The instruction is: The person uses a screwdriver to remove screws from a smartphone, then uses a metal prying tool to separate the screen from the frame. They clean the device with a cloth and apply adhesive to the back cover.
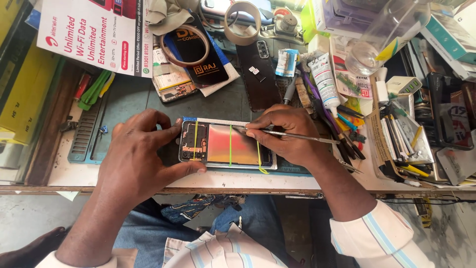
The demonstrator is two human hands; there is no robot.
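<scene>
— Where's the phone?

— The opened phone [225, 145] lies flat on the grey mat [124, 101] at the near edge of the surface [69, 168], yellow rubber bands around it. The left hand [141, 154] clamps its left end between thumb and fingers; the right hand [287, 133] has its grip pinched on thin metal tweezers [292, 134].

— Advice?

— I'd keep the tip shallow along that top edge (the glossy orange-red panel looks fragile) and hold the frame firm.
</scene>
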